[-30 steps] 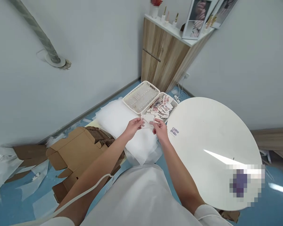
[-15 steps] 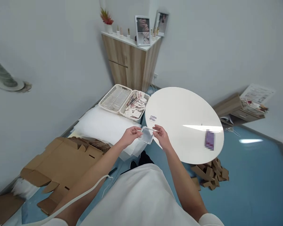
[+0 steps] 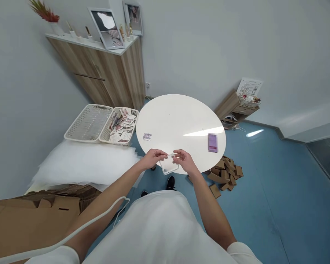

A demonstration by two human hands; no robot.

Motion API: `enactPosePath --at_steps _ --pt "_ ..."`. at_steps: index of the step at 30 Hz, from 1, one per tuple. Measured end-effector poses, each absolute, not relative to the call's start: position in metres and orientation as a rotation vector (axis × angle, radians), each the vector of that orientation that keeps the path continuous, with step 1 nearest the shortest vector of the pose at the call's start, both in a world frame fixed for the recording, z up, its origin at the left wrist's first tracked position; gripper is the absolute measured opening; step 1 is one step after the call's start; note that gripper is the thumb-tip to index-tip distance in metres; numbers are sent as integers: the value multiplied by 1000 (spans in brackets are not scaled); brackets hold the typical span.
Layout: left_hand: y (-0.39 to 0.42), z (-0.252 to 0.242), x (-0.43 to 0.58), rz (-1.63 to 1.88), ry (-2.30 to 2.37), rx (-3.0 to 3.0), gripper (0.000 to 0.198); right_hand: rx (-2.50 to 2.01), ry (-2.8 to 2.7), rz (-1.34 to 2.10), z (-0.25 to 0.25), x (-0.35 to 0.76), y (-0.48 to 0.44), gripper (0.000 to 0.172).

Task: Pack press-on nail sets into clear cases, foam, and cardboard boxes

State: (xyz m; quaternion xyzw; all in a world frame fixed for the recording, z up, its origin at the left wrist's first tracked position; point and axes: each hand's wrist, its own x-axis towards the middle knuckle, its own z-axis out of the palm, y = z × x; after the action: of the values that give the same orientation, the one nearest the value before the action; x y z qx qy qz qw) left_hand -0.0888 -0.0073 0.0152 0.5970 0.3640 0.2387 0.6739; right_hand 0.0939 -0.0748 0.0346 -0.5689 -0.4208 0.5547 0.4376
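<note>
Both my hands hold a small clear plastic case (image 3: pixel 169 165) over the near edge of a round white table (image 3: pixel 181 121). My left hand (image 3: pixel 152 158) pinches its left top corner, fingers closed. My right hand (image 3: pixel 183 160) pinches the right top corner, fingers closed too. The case hangs tilted between them. On the table lie a small sheet of purple stickers (image 3: pixel 147 136) at the left and a blurred purple item (image 3: pixel 212 142) at the right.
Two cream baskets (image 3: pixel 88 124) stand left on white foam sheets (image 3: pixel 82 161); the right one holds several printed packets (image 3: pixel 122 124). Flat cardboard boxes (image 3: pixel 30 211) lie near left. Small brown boxes (image 3: pixel 225 174) are piled on the blue floor. A wooden cabinet (image 3: pixel 104 73) stands behind.
My view has swung to the right, from the baskets and foam to the round table. My hands have carried the clear case along and now hold it over the table's near edge.
</note>
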Motion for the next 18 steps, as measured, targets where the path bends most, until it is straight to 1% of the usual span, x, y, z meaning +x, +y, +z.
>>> enactPosePath --at_steps 5,9,14,18 --pt "-5 13 -53 611 885 1181 39 -1412 -984 1380 29 134 -73 41" --pt "-12 1 -42 595 954 1239 40 -1397 -922 1399 15 160 -67 40" --pt "-23 -11 -25 525 948 1482 77 -1412 -814 1376 -3 187 -55 36" --pt "-25 -14 -3 508 982 1579 92 -1407 -770 1436 -13 201 -50 36"
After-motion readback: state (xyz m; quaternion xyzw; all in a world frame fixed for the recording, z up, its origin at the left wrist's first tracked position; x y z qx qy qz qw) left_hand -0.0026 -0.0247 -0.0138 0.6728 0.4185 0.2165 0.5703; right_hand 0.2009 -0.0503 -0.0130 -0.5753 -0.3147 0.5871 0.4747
